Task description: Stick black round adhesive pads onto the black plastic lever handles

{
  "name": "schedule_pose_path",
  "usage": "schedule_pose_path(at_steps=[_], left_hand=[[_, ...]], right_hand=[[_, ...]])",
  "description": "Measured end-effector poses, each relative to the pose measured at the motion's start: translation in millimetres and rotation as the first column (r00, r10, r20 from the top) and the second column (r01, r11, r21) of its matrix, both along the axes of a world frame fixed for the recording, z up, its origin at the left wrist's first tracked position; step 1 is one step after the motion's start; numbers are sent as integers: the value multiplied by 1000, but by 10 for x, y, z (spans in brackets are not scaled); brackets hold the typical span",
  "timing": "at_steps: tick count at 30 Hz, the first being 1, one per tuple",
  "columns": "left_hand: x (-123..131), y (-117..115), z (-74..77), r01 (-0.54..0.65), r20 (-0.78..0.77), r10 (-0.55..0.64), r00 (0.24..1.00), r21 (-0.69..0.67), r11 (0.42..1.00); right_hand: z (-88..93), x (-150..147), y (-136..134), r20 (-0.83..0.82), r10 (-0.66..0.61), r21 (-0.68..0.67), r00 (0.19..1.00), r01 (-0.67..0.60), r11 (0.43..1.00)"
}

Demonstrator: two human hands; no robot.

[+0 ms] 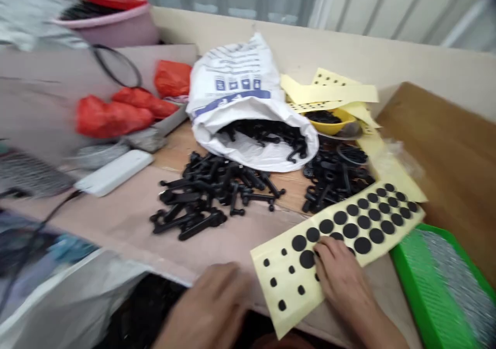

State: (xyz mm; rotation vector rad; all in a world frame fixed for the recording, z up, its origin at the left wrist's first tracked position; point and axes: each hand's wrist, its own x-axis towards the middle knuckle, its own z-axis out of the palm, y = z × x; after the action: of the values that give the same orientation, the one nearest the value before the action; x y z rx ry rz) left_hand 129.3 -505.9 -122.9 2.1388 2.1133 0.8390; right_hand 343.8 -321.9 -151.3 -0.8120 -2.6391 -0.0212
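Sticker sheet [289,279]: pale yellow, rows of black round dots, large toward the right, small at lower left
Loose parts [213,194]: black, centre of the frame
Sack [240,95]: white with blue print, upper centre
Bags [112,114]: red, left of the frame
Bowl [331,127]: yellow, black contents, right of centre
Tray [418,282]: bright green, ribbed, lower right
Basin [124,26]: pink, red lid, upper left
Board [445,147]: brown, right edge

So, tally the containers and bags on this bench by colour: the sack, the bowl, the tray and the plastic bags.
White sack: 1
Yellow bowl: 1
Green tray: 1
Red plastic bags: 3, as far as the blur lets me tell
Total: 6
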Motion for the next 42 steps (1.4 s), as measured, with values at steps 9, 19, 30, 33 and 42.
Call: schedule_pose_path(at_steps=[9,19,30,33,42], left_hand=[[641,804,-19,118,-158,-153,976,-211,970],[670,861,-279,71,-154,-96,983,-162,984],[613,880,-480,71,-266,-52,963,62,995],[639,924,-633,57,-293,-3,956,175,983],[-17,681,-519,90,-311,-8,950,252,964]], right_hand=[[-137,51,34,-47,144,128,988,-137,982],[55,-35,-84,-51,-5,-226,999,-7,974],[60,-148,-145,-112,-88,-243,990,59,968],[20,-144,-108,-151,-10,-210,988,-22,978],[157,-46,-87,-154,95,-476,983,-158,865]])
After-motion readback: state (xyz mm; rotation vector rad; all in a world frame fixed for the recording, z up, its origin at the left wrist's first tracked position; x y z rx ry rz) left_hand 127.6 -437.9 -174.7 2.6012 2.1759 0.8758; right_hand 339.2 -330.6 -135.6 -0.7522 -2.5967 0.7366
